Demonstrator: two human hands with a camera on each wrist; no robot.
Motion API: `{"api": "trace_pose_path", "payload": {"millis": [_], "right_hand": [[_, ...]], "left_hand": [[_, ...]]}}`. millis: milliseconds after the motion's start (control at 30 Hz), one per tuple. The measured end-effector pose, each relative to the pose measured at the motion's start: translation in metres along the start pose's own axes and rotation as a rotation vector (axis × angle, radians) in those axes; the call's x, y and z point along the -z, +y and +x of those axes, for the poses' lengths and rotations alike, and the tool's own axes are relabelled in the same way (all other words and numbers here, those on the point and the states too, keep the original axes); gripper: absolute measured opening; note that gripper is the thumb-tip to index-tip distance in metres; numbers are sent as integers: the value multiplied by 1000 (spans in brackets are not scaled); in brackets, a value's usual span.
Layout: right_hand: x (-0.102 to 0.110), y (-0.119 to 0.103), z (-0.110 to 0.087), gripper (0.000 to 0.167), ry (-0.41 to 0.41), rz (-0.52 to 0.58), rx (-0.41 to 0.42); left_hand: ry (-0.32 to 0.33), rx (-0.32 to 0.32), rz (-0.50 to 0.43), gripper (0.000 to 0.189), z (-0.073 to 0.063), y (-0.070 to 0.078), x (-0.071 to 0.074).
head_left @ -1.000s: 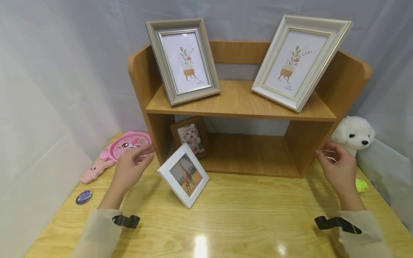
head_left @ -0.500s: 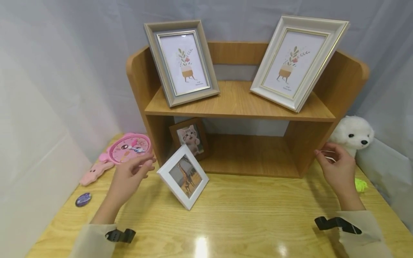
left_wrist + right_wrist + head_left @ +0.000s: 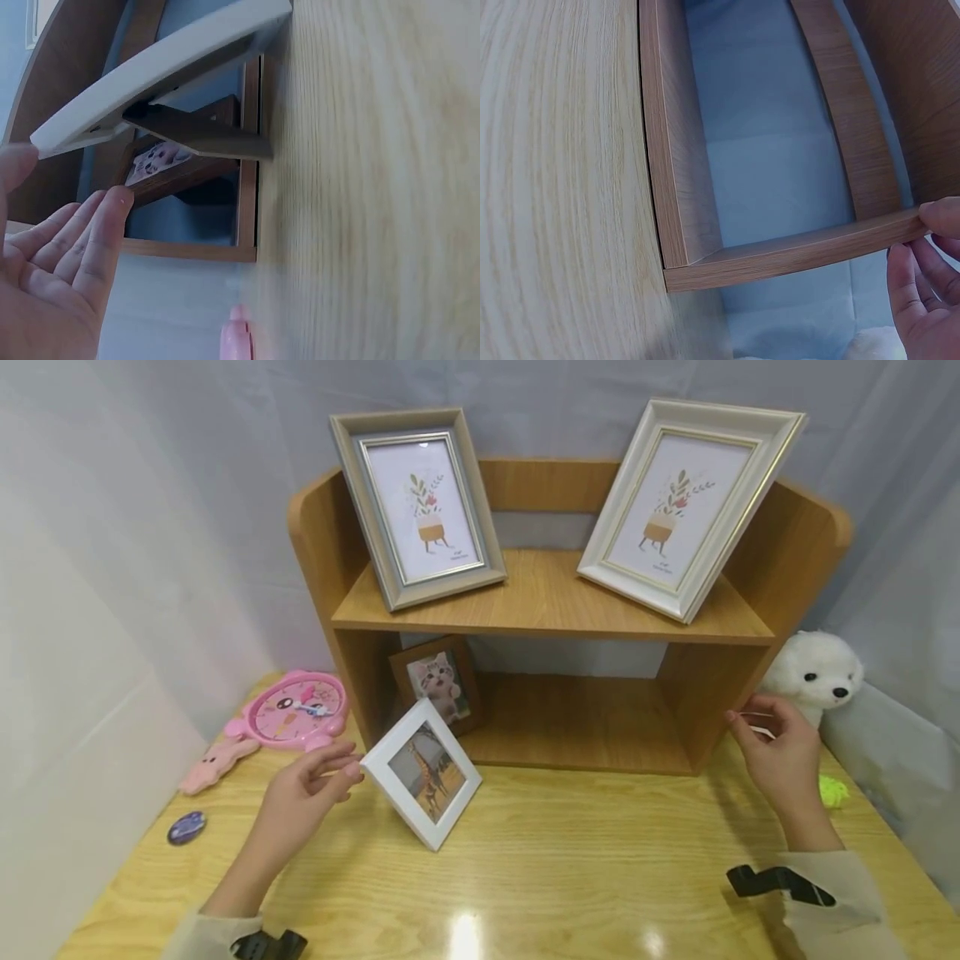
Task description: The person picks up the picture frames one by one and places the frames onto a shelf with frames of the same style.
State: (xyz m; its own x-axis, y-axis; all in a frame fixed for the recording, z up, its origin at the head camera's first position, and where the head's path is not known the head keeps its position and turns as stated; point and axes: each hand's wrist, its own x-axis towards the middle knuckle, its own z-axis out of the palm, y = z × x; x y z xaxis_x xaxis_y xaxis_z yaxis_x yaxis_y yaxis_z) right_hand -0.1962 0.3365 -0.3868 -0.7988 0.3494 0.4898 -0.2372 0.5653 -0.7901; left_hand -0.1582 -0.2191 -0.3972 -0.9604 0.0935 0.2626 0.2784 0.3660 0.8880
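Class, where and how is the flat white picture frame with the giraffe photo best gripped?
Probably by its raised upper left corner, from the left, pinched front and back: the frame leans back on a flat dark prop, holding that corner clear of the pale wooden tabletop, and the left hand is nearest it.

The left hand [image 3: 306, 789] at lower left has fingers extended; the right hand [image 3: 783, 750] at right pinches.
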Motion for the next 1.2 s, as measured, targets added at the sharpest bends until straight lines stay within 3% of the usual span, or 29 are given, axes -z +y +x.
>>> {"api": "trace_pose_path", "payload": {"millis": [333,533,967,1200], "right_hand": [[0,-1,-2,26,-2,-3,3],[-1,1,0,28,-16,-12,-16],[1,4,-1,28,-19,-11,-23],[1,4,0,27,-38,16,12]], "left_hand": [[-52,85,-89,50,-6,5,-10],[-33,134,-39,43,-10,9,-17],[4,209,-171,43,-11,11,-39],[78,279,-202,43,-10,11,-47]]}}
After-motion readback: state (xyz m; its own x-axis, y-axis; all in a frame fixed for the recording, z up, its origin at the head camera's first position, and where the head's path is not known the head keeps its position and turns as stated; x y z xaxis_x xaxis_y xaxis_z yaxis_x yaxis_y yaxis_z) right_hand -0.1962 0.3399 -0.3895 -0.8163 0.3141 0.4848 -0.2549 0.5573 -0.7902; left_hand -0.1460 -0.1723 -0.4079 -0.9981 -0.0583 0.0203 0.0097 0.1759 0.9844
